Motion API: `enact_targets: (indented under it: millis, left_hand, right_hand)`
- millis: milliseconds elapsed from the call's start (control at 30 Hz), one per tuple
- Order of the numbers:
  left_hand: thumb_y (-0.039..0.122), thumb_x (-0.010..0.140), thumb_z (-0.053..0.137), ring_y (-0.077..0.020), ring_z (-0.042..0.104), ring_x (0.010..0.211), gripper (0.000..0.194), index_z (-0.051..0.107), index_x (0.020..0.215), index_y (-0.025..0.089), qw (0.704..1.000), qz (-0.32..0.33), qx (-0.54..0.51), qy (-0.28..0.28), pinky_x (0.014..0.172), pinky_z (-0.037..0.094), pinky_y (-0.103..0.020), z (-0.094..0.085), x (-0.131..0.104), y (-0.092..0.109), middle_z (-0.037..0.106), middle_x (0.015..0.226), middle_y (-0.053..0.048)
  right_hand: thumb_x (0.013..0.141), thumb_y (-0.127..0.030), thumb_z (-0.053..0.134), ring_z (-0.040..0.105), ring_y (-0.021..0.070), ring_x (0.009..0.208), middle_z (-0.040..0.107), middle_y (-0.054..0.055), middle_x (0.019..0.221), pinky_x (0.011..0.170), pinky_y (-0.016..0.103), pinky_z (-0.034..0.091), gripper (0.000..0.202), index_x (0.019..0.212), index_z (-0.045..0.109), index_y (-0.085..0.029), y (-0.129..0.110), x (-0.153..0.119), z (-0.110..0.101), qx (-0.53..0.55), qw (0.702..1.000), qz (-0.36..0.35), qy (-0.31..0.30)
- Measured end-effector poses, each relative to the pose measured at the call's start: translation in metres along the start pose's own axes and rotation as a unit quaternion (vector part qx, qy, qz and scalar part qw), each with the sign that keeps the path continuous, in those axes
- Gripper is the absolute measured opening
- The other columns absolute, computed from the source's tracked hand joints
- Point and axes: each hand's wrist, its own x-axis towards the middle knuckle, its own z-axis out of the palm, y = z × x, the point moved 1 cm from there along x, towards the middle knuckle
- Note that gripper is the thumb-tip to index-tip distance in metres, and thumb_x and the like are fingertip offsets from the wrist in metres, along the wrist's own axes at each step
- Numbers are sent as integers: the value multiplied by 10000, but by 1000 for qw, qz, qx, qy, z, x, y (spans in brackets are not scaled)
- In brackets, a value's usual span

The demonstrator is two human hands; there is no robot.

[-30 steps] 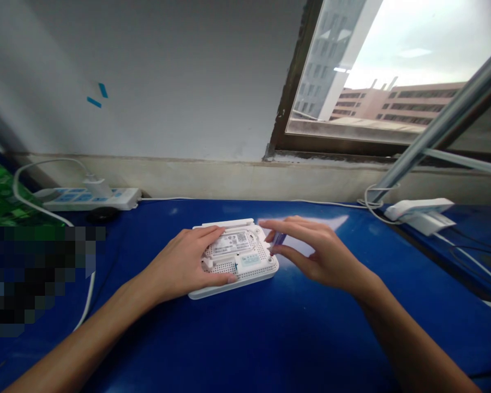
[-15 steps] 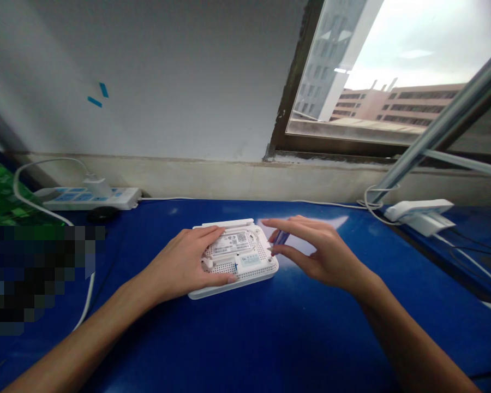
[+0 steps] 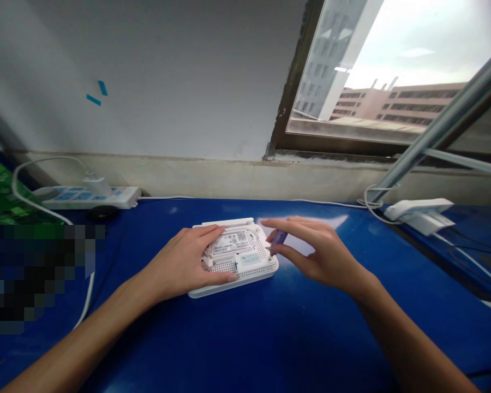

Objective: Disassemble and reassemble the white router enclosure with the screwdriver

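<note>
A white device [image 3: 251, 262] with a perforated back and printed labels lies on the blue table. My left hand [image 3: 188, 259] grips its left part, with the fingers over the far side and the thumb along the near edge. At the device's right end, my right hand [image 3: 311, 245] holds a small purple object [image 3: 279, 238] between its fingers. What this object is cannot be made out. The fingertips are close to the device's right edge; whether they touch it is unclear.
A white power strip [image 3: 126, 198] with a plugged-in charger and a black round item [image 3: 102, 213] are at the back left. Beside them is a green bottle-like item [image 3: 8, 196]. At the back right, a white adapter [image 3: 427, 215] with cables lies near a metal pole [image 3: 433, 131].
The purple object has tilted slightly in my right hand's fingers. Both hands and the white device are otherwise almost where they were.
</note>
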Motion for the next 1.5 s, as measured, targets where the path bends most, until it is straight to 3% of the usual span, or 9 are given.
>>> enact_targets:
  millis: [233,433,667,900,1000,1133,1267,1367,1500]
  left_hand:
    - [867,733,584,-365,522,1337,1026,458,1524,226,1000,3,-11,3,1107,420,-496,0,-1,0,480,1554,-104]
    - [862,723,601,-370,526,1335,1030,472,1516,219,1000,1,-18,6,1110,414,-488,-1,-1,0,487,1548,-110]
    - [892,727,557,-373,533,1323,1072,479,1507,162,1000,4,-2,0,1106,419,-510,-2,0,3,497,1535,-139]
    - [893,729,553,-368,532,1323,1069,464,1518,178,1000,3,-4,-1,1103,422,-505,-3,-1,3,486,1545,-123]
    - [886,721,571,-374,529,1328,1065,470,1515,182,1000,2,-13,0,1105,418,-506,-2,0,1,484,1547,-127]
    - [868,711,604,-375,535,1323,1036,494,1500,205,999,7,-34,12,1098,421,-507,-1,0,0,513,1525,-123]
    - [867,712,601,-375,543,1314,1028,489,1503,220,999,9,-32,14,1087,421,-496,-1,-1,1,521,1519,-118]
    - [878,714,584,-378,547,1307,1035,496,1498,207,1000,7,-21,14,1076,427,-490,-2,-2,2,518,1522,-117]
    - [863,725,593,-382,546,1307,1014,512,1486,198,1000,12,-23,14,1072,428,-499,-4,-2,4,527,1513,-126]
  right_hand:
    - [978,-294,637,680,218,878,734,89,1041,783,357,539,399,1361,591,-191,3,0,-1,-50,999,16,-2]
    - [1000,-177,546,639,227,1157,663,105,1316,954,379,534,472,1466,498,-234,1,-1,-5,39,998,15,-49]
    - [990,-186,586,701,189,928,747,64,1055,818,317,546,291,1274,640,-209,-8,3,-9,11,998,25,-60]
    - [956,-230,658,700,174,841,746,62,1031,747,290,548,192,1145,669,-200,-7,-1,-10,-18,997,71,-34]
    - [954,-260,673,689,153,776,740,37,950,675,260,531,113,1052,677,-202,-8,2,-17,-23,994,89,-56]
    - [942,-188,670,679,157,755,729,26,876,629,262,489,67,956,732,-208,-16,24,-30,-102,975,29,-193]
    - [778,2,738,603,141,572,684,1,712,503,285,375,205,745,717,-199,-25,46,-31,-247,909,-96,-322]
    - [683,27,797,557,138,525,673,2,675,476,295,311,237,721,704,-188,-29,51,-26,-319,865,-180,-342]
    - [725,3,777,526,117,485,665,4,642,470,291,299,202,681,693,-174,-30,52,-21,-300,874,-183,-335]
